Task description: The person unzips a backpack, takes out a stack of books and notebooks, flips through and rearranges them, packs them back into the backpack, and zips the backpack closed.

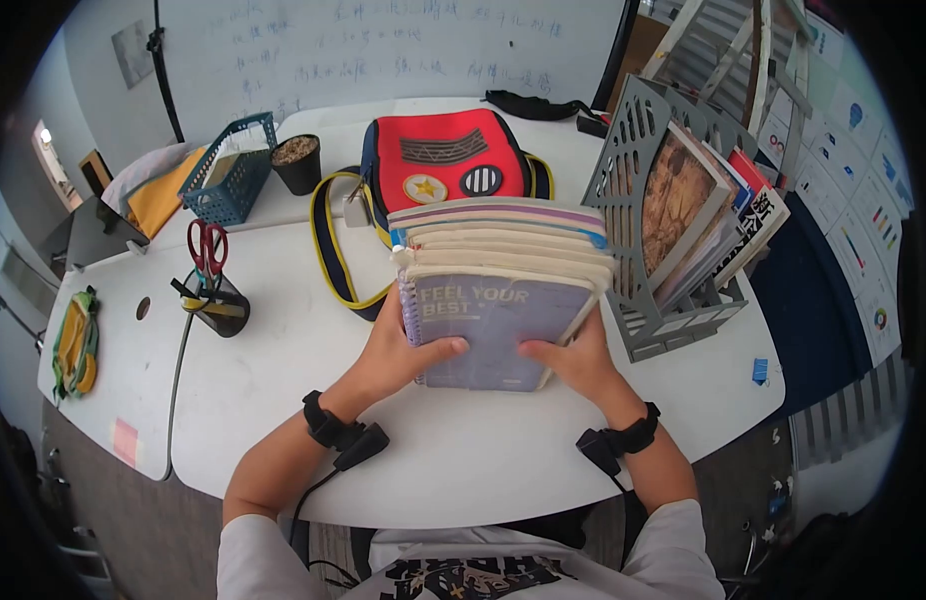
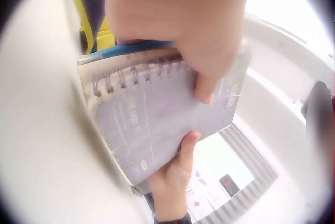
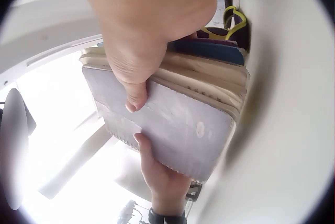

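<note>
A stack of books and notebooks (image 1: 498, 265) stands on edge on the white table (image 1: 283, 330), tilted toward me. Its front is a grey-lilac spiral notebook (image 1: 488, 330) (image 2: 157, 119) (image 3: 167, 124) printed "FEEL YOUR BEST". My left hand (image 1: 408, 350) grips the stack's left side, thumb (image 2: 204, 85) lying across the cover. My right hand (image 1: 573, 360) grips the right side, thumb (image 3: 133, 96) also on the cover. Both hands' fingers reach behind the stack, hidden from the head view.
A red, navy and yellow bag (image 1: 438, 160) lies just behind the stack. A grey file rack (image 1: 653, 200) full of magazines stands to the right. A pen cup with red scissors (image 1: 211, 290), a blue basket (image 1: 228, 170) and a dark pot (image 1: 298, 160) sit left.
</note>
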Demonstrator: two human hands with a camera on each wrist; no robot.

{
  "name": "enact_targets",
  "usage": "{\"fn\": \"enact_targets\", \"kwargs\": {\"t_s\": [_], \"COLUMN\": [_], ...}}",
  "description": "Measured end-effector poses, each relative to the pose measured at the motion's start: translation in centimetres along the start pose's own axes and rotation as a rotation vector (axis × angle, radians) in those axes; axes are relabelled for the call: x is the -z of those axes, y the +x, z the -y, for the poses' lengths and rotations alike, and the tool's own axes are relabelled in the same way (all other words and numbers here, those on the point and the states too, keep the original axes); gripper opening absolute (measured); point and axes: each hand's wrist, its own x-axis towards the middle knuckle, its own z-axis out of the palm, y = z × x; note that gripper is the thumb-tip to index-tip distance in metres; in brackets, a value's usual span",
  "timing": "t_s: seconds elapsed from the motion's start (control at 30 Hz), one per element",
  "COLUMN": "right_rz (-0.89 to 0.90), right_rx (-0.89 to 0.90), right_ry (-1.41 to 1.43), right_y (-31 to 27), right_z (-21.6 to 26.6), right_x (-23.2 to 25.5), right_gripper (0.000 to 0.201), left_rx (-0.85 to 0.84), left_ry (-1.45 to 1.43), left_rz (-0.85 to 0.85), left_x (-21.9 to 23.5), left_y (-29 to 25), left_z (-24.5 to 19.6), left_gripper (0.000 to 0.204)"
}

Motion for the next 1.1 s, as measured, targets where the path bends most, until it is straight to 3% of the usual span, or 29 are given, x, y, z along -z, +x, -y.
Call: {"fn": "enact_targets", "kwargs": {"t_s": [0.07, 0.2, 0.27, 0.3, 0.37, 0.4, 0.43, 0.5, 0.53, 0.57, 0.63, 0.77, 0.87, 0.93, 0.97, 1.03, 1.07, 1.1], "right_rz": [0.057, 0.196, 0.021, 0.02, -0.151, -0.284, -0.276, -0.141, -0.108, -0.101, -0.043, -0.052, -0.038, -0.097, -0.098, -0.172, -0.023, -0.028], "right_rx": [0.081, 0.033, 0.051, 0.048, 0.215, 0.416, 0.419, 0.342, 0.423, 0.429, 0.269, 0.273, 0.357, -0.004, -0.005, 0.204, -0.002, -0.004], "right_ry": [-0.198, -0.271, -0.18, -0.179, -0.482, -0.517, -0.514, -0.787, -0.949, -0.947, -1.045, -0.926, -0.942, -0.857, -0.861, -0.756, -0.466, -0.465], "right_y": [-0.8, -0.5, -0.6, -0.8, -1.1, -0.9, -1.2, -1.9, -1.4, -1.4, -1.5, -1.1, -1.2, -1.6, -1.5, -1.0, -0.9, -0.9], "right_z": [0.4, -0.2, -0.2, 0.3, 1.8, 1.0, 1.2, 2.4, 3.3, 3.4, 3.6, 3.8, 3.1, 3.3, 3.0, 1.0, -0.1, -1.2], "right_x": [0.6, 1.3, 0.6, 0.7, 1.1, 1.5, 2.1, 3.0, 2.1, 1.2, -0.2, -1.1, 0.3, 1.8, 2.2, 2.9, 3.3, 2.9], "right_gripper": [0.096, 0.098, 0.105, 0.105, 0.114, 0.106, 0.106, 0.088, 0.069, 0.069, 0.061, 0.063, 0.077, 0.1, 0.1, 0.121, 0.126, 0.126], "left_rx": [0.012, 0.027, 0.019, 0.01, 0.004, 0.003, 0.001, 0.001, 0.002, 0.001, -0.001, -0.021, -0.012, 0.06, 0.058, -0.019, -0.017, 0.003], "left_ry": [0.01, 0.106, 0.139, 0.1, 0.061, 0.053, 0.047, 0.053, 0.057, 0.058, 0.139, 0.01, 0.144, 0.086, 0.083, 0.155, 0.154, 0.163], "left_rz": [0.022, 0.076, 0.082, 0.094, 0.104, 0.095, 0.083, 0.065, 0.058, 0.05, 0.106, 0.133, 0.094, 0.078, 0.08, 0.088, 0.09, 0.092], "left_x": [-0.4, -0.1, 0.1, 0.2, 0.3, 0.5, 0.6, 0.4, 0.2, 0.2, 0.2, -0.2, -0.1, -0.1, -0.1, 0.0, 0.1, 0.1], "left_y": [-0.9, -0.2, -0.1, -0.2, -0.3, -0.4, -0.5, -0.6, -0.7, -0.8, -0.5, -0.7, -0.8, -0.8, -0.7, -0.7, -0.8, -0.9], "left_z": [0.3, 1.0, 1.2, 0.9, 0.9, 1.1, 1.2, 1.1, 1.0, 1.1, 1.2, -0.1, -0.3, -0.5, -0.5, -0.2, -0.1, 0.0], "left_gripper": [0.089, 0.094, 0.096, 0.099, 0.101, 0.104, 0.106, 0.107, 0.107, 0.107, 0.096, 0.077, 0.065, 0.063, 0.063, 0.061, 0.061, 0.06]}}
